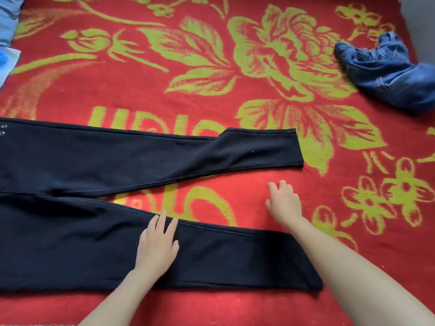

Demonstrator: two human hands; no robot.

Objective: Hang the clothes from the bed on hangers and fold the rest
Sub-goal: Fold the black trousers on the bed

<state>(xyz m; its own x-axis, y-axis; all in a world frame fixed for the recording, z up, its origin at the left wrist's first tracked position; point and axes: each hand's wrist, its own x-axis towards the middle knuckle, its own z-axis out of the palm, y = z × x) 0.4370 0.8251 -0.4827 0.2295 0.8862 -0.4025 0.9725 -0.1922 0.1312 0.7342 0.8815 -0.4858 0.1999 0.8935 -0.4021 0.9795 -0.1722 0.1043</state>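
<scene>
**Black trousers spread flat on the bed, one hand pressing the near leg**

Nearest the camera, two bare forearms reach forward from the bottom edge. The left hand lies palm down on the near leg of a pair of black trousers. Its fingers are straight and slightly fanned, with the tips at the leg's far seam; it presses the cloth and grips nothing. The right forearm crosses over the cuff end of that same leg. The right hand is past it, above the bare strip of bedcover between the two legs. Its fingers are loosely spread and a little bent, and it holds nothing. Whether its fingertips touch the cover cannot be told.

The trousers lie flat across the red bedcover, which has a yellow-green flower pattern. The waist runs off the left edge and the legs point right, opening in a narrow V. The far leg lies smooth, its hem square and its end slightly wider than the stretch before it. Two small metal eyelets show at the left edge near the waist.

Farther back on the right, well apart from the trousers, a pair of blue jeans lies crumpled in a heap. At the far left edge a pale blue cloth pokes into view.
</scene>
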